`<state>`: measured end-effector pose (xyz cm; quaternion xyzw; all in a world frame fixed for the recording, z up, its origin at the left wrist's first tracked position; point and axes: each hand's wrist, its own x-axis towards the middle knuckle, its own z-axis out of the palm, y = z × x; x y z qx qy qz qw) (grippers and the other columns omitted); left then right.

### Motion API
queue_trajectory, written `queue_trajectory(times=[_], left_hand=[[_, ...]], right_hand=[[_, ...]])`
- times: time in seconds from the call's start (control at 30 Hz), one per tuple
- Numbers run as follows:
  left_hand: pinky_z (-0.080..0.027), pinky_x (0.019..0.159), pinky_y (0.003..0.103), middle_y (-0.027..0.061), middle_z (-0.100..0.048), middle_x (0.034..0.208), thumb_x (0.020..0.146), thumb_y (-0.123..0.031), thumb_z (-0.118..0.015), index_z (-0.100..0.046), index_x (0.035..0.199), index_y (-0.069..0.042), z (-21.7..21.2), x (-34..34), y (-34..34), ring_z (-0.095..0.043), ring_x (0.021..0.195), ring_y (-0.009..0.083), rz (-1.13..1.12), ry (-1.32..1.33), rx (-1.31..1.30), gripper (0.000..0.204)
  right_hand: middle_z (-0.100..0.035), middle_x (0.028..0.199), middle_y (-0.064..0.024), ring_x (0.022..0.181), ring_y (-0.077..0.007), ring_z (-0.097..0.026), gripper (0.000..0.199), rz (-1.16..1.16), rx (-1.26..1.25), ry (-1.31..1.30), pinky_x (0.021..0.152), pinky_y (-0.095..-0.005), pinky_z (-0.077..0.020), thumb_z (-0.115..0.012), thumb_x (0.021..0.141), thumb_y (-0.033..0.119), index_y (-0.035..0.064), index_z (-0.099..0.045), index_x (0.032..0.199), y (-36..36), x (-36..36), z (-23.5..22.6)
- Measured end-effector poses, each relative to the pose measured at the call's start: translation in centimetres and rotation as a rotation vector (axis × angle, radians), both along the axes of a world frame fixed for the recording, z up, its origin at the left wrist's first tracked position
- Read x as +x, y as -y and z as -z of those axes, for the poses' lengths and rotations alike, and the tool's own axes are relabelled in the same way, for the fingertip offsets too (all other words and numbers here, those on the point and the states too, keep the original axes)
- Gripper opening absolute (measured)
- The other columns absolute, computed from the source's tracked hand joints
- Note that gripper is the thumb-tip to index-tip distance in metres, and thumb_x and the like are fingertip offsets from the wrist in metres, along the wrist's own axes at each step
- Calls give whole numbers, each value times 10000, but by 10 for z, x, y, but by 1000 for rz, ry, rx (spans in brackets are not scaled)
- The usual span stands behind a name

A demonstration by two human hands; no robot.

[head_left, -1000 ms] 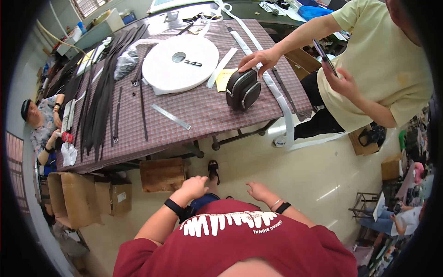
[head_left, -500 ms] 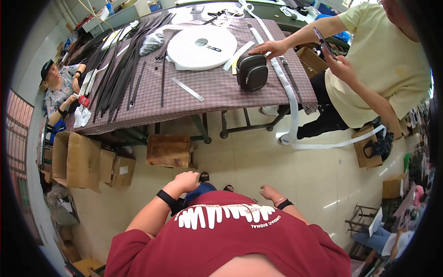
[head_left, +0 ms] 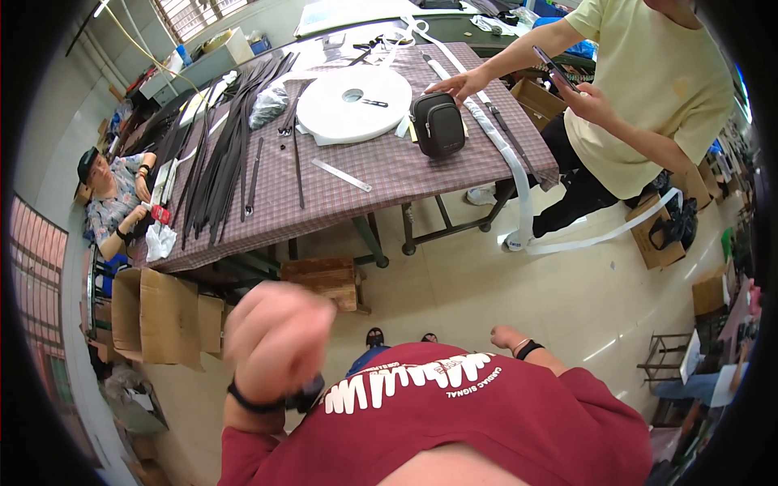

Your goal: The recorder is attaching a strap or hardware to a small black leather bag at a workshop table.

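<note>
My left hand point(head_left: 279, 344) is raised in front of my body, smeared by motion, with a black band at the wrist. Its fingers look bent, but I cannot tell whether they are closed or hold anything. My right hand point(head_left: 509, 336) hangs low by my side, above the floor and apart from the table, its fingers mostly hidden. On the checked tablecloth point(head_left: 405, 174), a small black zippered bag point(head_left: 440, 125) stands upright. A co-worker's hand point(head_left: 458, 83) rests at its top, while that person's other hand holds a phone point(head_left: 555, 71).
A large white roll of strip point(head_left: 332, 93), black straps point(head_left: 223, 162) and a metal ruler point(head_left: 342, 175) lie on the table. Beneath its edge sit a wooden stool point(head_left: 324, 279) and a cardboard box point(head_left: 158, 316). Another person point(head_left: 121, 194) sits at the left.
My left hand has risen from my waist toward the view. The co-worker has turned the black bag so another face shows. My view has shifted slightly; my right hand still hangs.
</note>
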<state>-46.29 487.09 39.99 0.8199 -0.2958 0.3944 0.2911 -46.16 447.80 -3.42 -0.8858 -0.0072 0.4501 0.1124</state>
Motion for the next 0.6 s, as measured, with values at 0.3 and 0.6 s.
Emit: queue_trajectory(times=[0.3,0.6], left_hand=[[-535,661,208,-13,-527,999,743,30,-624,-573,951,-46,-69,-29,28,-517,967,90,1039,533,-614,227],[-538,713,223,-17,-501,1075,709,60,-643,-547,1003,-62,-64,-16,10,-498,1009,105,942,810,-709,333]], right_hand=[[-573,1143,-176,1066,-325,-535,408,-118,61,85,923,-385,-421,-505,823,242,51,-535,1183,-76,35,-45],[-544,1194,-165,1107,-309,-515,389,-147,28,-27,931,-384,-420,-505,818,195,71,-539,1186,-108,6,-56]])
